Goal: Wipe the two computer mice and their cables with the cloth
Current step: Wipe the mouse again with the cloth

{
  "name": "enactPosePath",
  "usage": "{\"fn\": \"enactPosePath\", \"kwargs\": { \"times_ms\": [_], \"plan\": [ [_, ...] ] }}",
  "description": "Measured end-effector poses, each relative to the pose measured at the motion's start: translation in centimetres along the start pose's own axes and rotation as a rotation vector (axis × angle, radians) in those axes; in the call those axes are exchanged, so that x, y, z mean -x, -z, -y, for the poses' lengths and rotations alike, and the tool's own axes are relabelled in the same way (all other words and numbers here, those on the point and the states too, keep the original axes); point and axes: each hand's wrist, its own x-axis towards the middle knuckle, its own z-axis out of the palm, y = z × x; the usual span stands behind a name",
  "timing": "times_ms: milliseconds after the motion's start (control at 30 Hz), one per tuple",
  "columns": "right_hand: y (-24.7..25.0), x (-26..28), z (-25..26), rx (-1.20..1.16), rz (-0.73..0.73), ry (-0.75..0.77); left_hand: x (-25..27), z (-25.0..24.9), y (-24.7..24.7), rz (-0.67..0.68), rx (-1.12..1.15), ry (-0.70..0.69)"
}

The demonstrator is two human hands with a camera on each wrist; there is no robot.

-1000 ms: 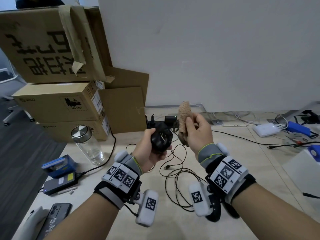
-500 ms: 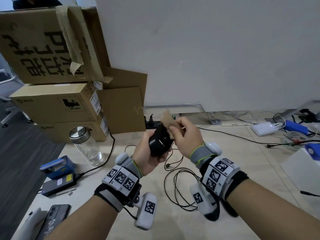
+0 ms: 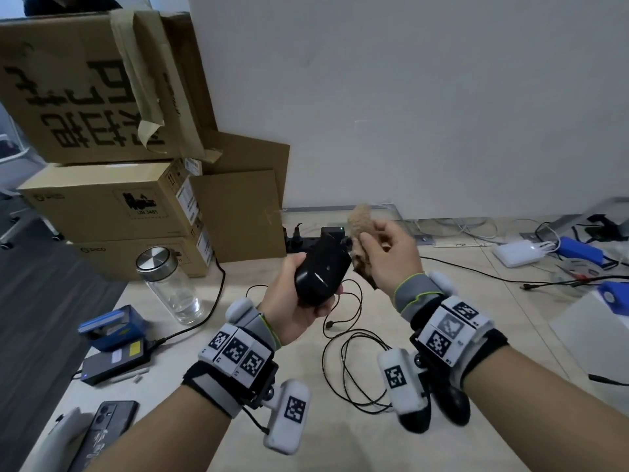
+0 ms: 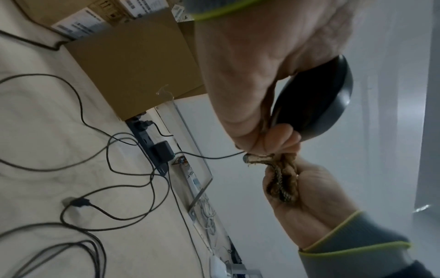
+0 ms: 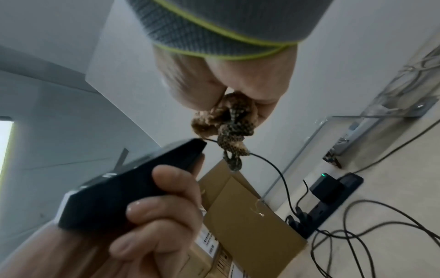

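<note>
Black mouse [image 3: 321,275] held aloft, bunched tan cloth [image 3: 360,221] at front w/ cable [image 5: 273,165].

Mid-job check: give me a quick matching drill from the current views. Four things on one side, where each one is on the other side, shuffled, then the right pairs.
Things:
1. black mouse
2. cloth
3. glass jar
4. phone

Places:
A. flat at the near left edge of the table
B. gripped in the left hand, off the table
C. upright on the table before the cardboard boxes
D. bunched in the right hand, at the mouse's cable end

Pairs: 1-B, 2-D, 3-C, 4-A
</note>
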Motion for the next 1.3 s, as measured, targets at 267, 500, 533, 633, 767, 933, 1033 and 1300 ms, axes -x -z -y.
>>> {"fn": "enactPosePath", "kwargs": {
  "times_ms": [267, 500, 533, 633, 767, 933, 1033, 1300],
  "plan": [
    [-1.0, 3.1, 2.1, 0.052, -0.025, 0.238, -1.0, 0.1, -1.7, -0.153, 0.071, -0.021],
    [-1.3, 5.6, 2.9, -0.015, 0.113, 0.238, -2.1, 0.4, -1.4, -0.257, 0.067, -0.065],
    [-1.4, 5.7, 3.0, -0.043, 0.108, 0.233, -2.1, 0.4, -1.3, -0.253, 0.044, -0.068],
    [-1.3, 6.0, 3.1, -0.093, 0.149, 0.208, -2.3, 0.6, -1.0, -0.237, -0.018, -0.070],
    [-1.3, 3.7, 2.4, -0.128, 0.091, 0.116, -1.6, 0.1, -0.9, -0.148, -0.121, -0.091],
    [-1.8, 2.6, 1.9, -0.035, 0.018, -0.015, -1.4, 0.1, -0.5, -0.157, -0.138, -0.086],
    [-2.0, 5.5, 2.5, 0.018, 0.115, 0.231, -1.7, 0.0, -0.5, -0.211, -0.079, -0.127],
    [-1.6, 1.6, 0.7, -0.025, 0.060, 0.007, -0.5, 0.2, -0.2, -0.056, -0.149, -0.073]
  ]
}}
